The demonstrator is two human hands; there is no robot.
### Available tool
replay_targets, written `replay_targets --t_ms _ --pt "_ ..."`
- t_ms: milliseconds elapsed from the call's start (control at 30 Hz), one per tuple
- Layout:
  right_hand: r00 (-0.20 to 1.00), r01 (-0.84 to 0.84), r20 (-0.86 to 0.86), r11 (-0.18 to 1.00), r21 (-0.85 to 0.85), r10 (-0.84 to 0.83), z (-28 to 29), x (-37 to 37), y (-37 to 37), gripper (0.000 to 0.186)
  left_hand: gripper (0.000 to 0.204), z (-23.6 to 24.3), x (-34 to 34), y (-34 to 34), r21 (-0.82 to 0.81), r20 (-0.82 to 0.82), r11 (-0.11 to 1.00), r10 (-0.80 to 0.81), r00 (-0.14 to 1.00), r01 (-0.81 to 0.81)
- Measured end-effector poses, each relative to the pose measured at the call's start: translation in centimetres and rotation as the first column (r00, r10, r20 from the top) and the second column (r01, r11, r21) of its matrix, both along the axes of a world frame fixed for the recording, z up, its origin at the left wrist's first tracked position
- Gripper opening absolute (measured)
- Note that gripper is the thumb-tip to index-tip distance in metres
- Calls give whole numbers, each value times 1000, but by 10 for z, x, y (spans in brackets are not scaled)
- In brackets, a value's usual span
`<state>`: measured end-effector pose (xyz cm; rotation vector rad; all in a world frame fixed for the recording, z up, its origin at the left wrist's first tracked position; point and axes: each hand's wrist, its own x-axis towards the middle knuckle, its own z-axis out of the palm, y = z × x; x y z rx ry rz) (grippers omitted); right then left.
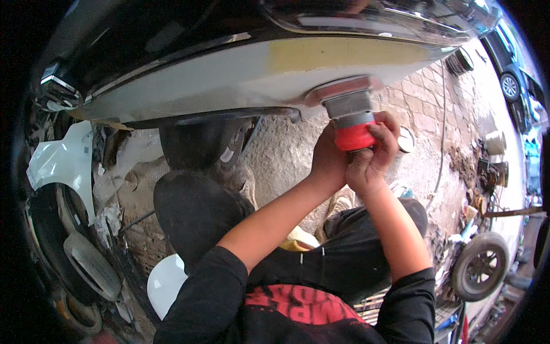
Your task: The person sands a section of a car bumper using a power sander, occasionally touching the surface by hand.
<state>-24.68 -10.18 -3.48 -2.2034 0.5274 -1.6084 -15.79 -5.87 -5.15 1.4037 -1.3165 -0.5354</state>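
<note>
A red and grey power sander (354, 133) is held in both of my hands, its broad pad tilted up against the car's lower body panel (229, 80). That panel is pale grey with a yellowish patch at its upper right. My left hand (329, 153) closes round the sander's left side, its fingers mostly hidden behind the tool. Curled over the red end from the right are the fingers of my right hand (375, 152), with the thumb underneath. Above the grey area the car's bodywork (223, 23) is glossy black.
A white fender-like panel (69, 160) and worn tyres (91, 264) lie at the left. To the right are a wheel (480, 266), a white bucket (495, 142) and a cable (443, 126) along the brick paving. A blue car (510, 69) stands further off. My knees are bent beneath the panel.
</note>
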Motion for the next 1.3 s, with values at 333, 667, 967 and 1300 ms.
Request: replay_targets --t_ms 333,667,967,1300 --pt "999 36 -3 999 11 -36 -5 -11 -7 39 42 -6 -12 0 118 52 989 -94 994 87" --pt "996 59 -74 995 84 -53 -44 -11 -7 41 45 -67 -13 -16 176 -3 962 -212 977 210" --pt "996 89 -11 992 -92 -91 -10 -4 -3 39 36 -29 -11 -15 -5 -257 986 -160 953 164" --pt "992 73 -94 992 -101 -82 -7 0 6 38 42 -35 -8 -14 -152 -575 885 -441 689 440"
